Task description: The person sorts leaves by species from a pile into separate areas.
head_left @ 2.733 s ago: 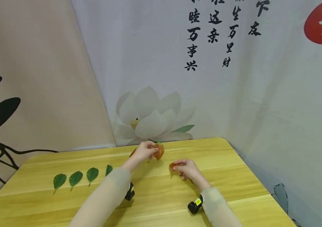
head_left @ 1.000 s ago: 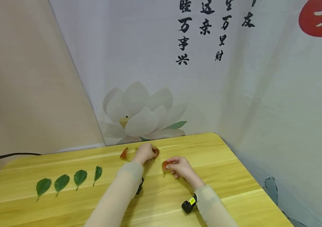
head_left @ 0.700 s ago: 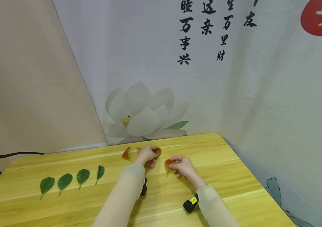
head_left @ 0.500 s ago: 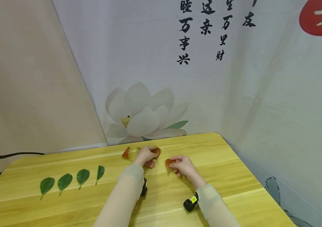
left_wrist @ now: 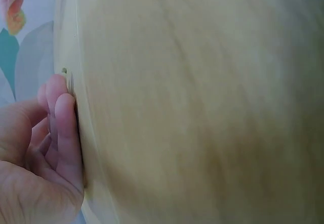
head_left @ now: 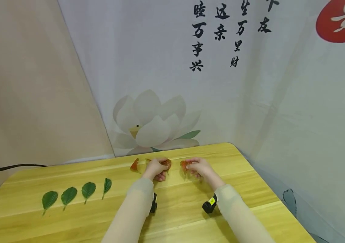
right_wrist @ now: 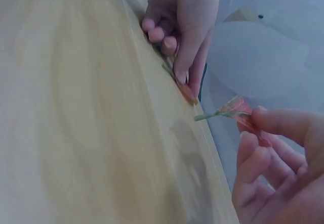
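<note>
My left hand point(head_left: 156, 168) pinches a reddish-orange leaf point(head_left: 168, 163) between thumb and finger, low at the table's far edge. In the right wrist view that leaf point(right_wrist: 185, 89) lies at or very near the tabletop, its green stem pointing away from the fingers. To the right, my right hand point(head_left: 201, 167) pinches another red leaf point(head_left: 183, 164) by its edge. The right wrist view shows this leaf point(right_wrist: 237, 108) held above the surface. A third red leaf point(head_left: 134, 164) lies left of my left hand. Part of one more shows behind that hand point(left_wrist: 55, 148), mostly hidden.
Several green leaves point(head_left: 69, 194) lie in a row on the left of the wooden table point(head_left: 178, 216). A white cloth backdrop point(head_left: 160, 67) with a printed lotus and characters hangs just behind the table's far edge.
My left hand has lowered its leaf toward the table and then stayed put. Over the last half second my right hand has moved away from me, toward the far edge, still holding its leaf.
</note>
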Demonstrator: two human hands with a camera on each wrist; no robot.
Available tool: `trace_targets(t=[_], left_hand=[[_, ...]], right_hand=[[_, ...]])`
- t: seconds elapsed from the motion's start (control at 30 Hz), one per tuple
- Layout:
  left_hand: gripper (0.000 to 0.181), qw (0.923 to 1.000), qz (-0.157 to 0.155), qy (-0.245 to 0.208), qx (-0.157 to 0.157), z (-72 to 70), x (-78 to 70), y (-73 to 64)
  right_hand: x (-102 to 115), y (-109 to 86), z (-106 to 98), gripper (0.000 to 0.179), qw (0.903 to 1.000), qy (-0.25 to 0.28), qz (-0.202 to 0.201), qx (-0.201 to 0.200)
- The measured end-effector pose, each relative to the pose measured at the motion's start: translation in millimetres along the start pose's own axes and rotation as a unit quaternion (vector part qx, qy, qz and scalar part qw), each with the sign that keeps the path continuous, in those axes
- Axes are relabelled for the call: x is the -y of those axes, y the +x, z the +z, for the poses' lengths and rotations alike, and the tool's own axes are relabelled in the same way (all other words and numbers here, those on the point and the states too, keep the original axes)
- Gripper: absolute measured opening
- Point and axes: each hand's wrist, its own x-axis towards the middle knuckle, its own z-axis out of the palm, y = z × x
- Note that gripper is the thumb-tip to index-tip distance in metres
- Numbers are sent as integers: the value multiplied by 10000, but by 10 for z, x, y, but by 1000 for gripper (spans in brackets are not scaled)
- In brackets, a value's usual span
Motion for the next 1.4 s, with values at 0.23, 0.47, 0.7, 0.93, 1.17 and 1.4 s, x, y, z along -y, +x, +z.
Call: trace_targets(t=[0.23,0.47,0.7,0.93,1.17,1.4], left_hand=[[52,9999,-81,53,-96,7,58,-6],[52,9999,-77,36,-137,41,64,-24],[52,9999,65,122,-54,111,32,-53],[49,9997,75,200,-132,119,-7,-77],[50,9993,-94,237,-278,74,-17,-42],[51,9991,-128,248,-334,8,6,-46]], right_hand=[[104,169,-19,32,9989,-393,132,224],[86,362,68,30,9985,-404,120,348],[-52,466,48,31,9980,-191,404,437],[-37,484,28,29,9928,-977,277,628],[13,545,95,27,9803,-1877,-171,586],[19,539,179,25,9741,-2163,-430,499]])
